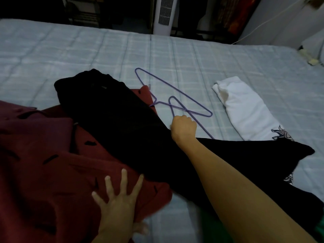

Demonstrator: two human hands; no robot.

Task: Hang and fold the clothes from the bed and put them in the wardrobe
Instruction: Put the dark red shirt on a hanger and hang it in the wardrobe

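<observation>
On the bed [87, 50], at its near left corner, your left hand [121, 199] lies flat on a maroon garment [43, 155] flecked with black dashes, fingers straight and spread, pressing the cloth and gripping nothing. The maroon piece sprawls loose and rumpled along the near left edge; it looks soft and fairly thick, so it will likely sag and slide unless you take it by the shoulders or collar. Over it, running from mid-bed down to the near right edge, lies a long black garment [114, 120], limp and unfolded, its exact cut too dark to make out; lifting it by one end would probably keep it from bunching. Just right of it, in the middle of the bed, sit the purple wire hangers [175, 92], apparently two, crossed over one another. Your right hand [183, 128] is closed in a fist round the wire of the nearer one. Thin and light, the wire should be stiff enough to lift but may drag its neighbour along where they cross. Toward the right edge rests a white garment [245, 109], already folded into a soft bundle. A white tower fan [164, 14] stands beyond the far edge.
</observation>
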